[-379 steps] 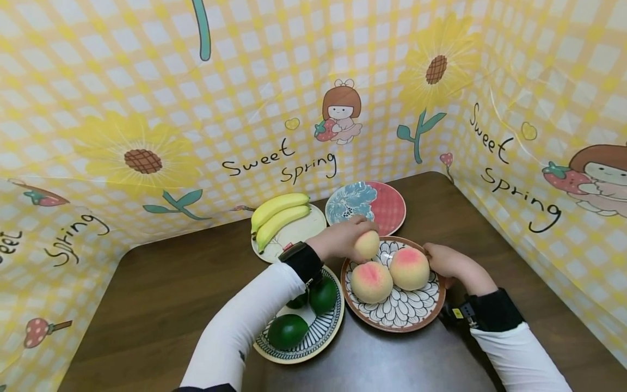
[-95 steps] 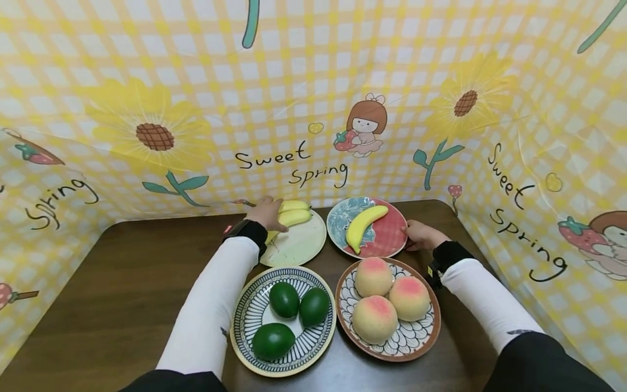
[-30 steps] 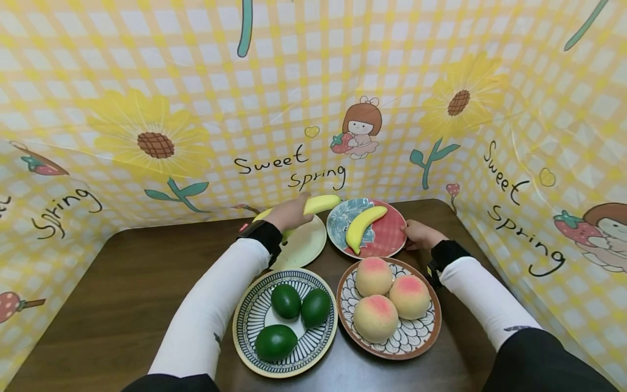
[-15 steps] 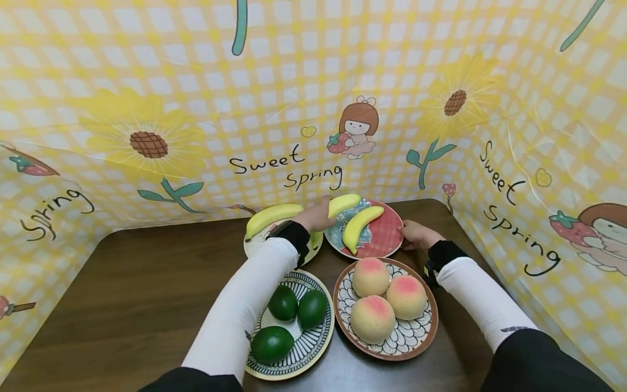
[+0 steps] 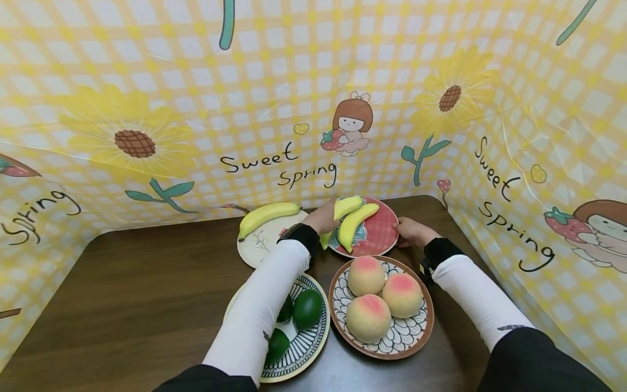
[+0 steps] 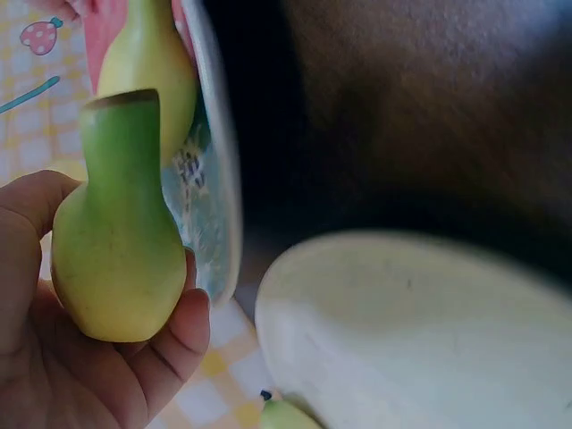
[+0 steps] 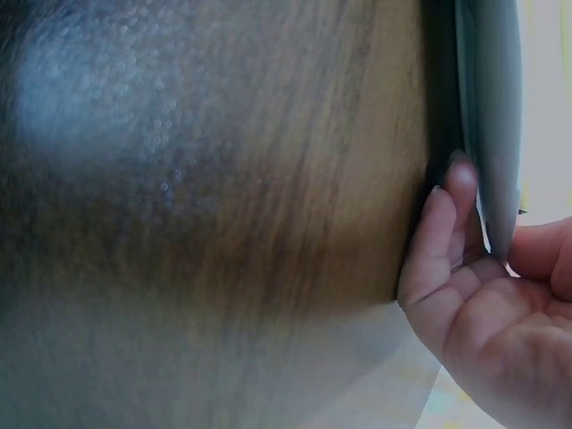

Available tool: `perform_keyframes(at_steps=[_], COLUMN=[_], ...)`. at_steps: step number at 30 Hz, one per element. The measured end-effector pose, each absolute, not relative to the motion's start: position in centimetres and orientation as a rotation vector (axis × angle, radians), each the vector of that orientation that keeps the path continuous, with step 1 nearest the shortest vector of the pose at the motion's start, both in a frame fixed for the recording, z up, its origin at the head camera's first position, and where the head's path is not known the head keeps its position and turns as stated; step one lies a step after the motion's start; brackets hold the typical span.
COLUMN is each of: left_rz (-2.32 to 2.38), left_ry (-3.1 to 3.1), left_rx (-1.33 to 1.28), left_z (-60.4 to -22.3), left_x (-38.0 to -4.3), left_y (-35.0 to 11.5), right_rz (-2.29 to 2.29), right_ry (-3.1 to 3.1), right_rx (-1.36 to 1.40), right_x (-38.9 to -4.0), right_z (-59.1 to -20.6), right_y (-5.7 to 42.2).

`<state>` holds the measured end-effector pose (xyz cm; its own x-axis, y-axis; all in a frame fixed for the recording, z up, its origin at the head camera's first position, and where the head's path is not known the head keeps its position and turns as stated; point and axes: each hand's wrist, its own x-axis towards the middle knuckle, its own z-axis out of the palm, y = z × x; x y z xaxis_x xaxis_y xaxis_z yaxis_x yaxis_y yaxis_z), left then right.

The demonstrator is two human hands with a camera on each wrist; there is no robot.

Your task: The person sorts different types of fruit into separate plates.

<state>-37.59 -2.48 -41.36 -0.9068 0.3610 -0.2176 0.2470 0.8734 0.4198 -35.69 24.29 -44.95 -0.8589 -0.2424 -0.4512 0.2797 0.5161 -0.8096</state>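
Note:
In the head view my left hand (image 5: 323, 219) grips a yellow banana (image 5: 349, 207) over the left side of a red and blue plate (image 5: 383, 230). The left wrist view shows thumb and fingers curled round this banana (image 6: 121, 259), its greenish stem end toward the camera. Another banana (image 5: 356, 225) lies on the same plate, just beside the held one. At the plate's right edge my right hand (image 5: 415, 232) pinches the rim, thumb on top and fingers underneath in the right wrist view. One more banana (image 5: 268, 215) rests on the pale plate (image 5: 251, 249) to the left.
Nearer to me, a brown-rimmed plate (image 5: 411, 348) bears three peaches (image 5: 368, 318). Beside it, a black-and-white patterned plate (image 5: 315, 348) with dark green oval fruits (image 5: 307, 309) is partly covered by my left sleeve. A checked cloth wall (image 5: 186, 81) closes off the wooden table (image 5: 122, 305) behind.
My left hand has carried a banana rightward from the pale plate to the red and blue plate, beside the banana there. Earlier, it placed a peach. The right hand stays at the rim.

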Motion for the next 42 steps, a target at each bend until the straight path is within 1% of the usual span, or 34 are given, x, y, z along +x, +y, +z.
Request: perform_keyframes(at_steps=[3,11,19,22,25,27,28,29,34,36,39,42], left_rz=[0.511,0.582,0.544,0.556,0.566,0.575,0.584,0.593,0.624,0.616,0.611,0.617], left_ry=[2.740,2.725,2.781,2.795,2.805,2.813,2.816,2.818,2.798,2.791,2.788,2.785], left_rx=[0.372,0.351,0.300,0.273,0.264,0.267,0.267,0.268,0.314,0.355,0.400,0.419], left_z=[-41.8,-42.2,-42.5,-42.7,-42.9,-43.1,-43.1,-43.2,-43.7,-43.9,-43.9,-43.7], left_x=[-37.6,-37.6,-37.9,-38.1,-38.2,-38.3,-38.3,-38.3,-38.3,-38.4,-38.5,-38.5], left_y=[-2.2,-2.1,-1.1,-0.8,-0.6,-0.5,-0.5,-0.6,-0.7,-0.6,-0.5,-0.5], right_rz=[-1.333,-1.329,-1.328,-1.342,-1.395,-1.422,-1.419,-1.416,-1.339,-1.341,-1.325,-1.314], right_ry=[2.235,2.232,2.238,2.227,2.180,2.154,2.157,2.161,2.230,2.230,2.241,2.250], right_rx=[0.032,0.041,0.041,0.031,-0.001,-0.023,-0.019,-0.016,0.052,0.048,0.064,0.079], right_x=[-35.7,-35.7,-35.6,-36.8,-39.7,-41.3,-41.5,-41.4,-37.2,-36.2,-35.5,-35.4], right_z=[-45.1,-45.0,-44.5,-46.1,-50.0,-52.1,-52.4,-52.3,-47.2,-45.9,-44.9,-44.6], right_y=[24.3,24.4,24.1,24.9,26.8,27.8,27.9,27.7,24.9,24.4,24.1,24.1])
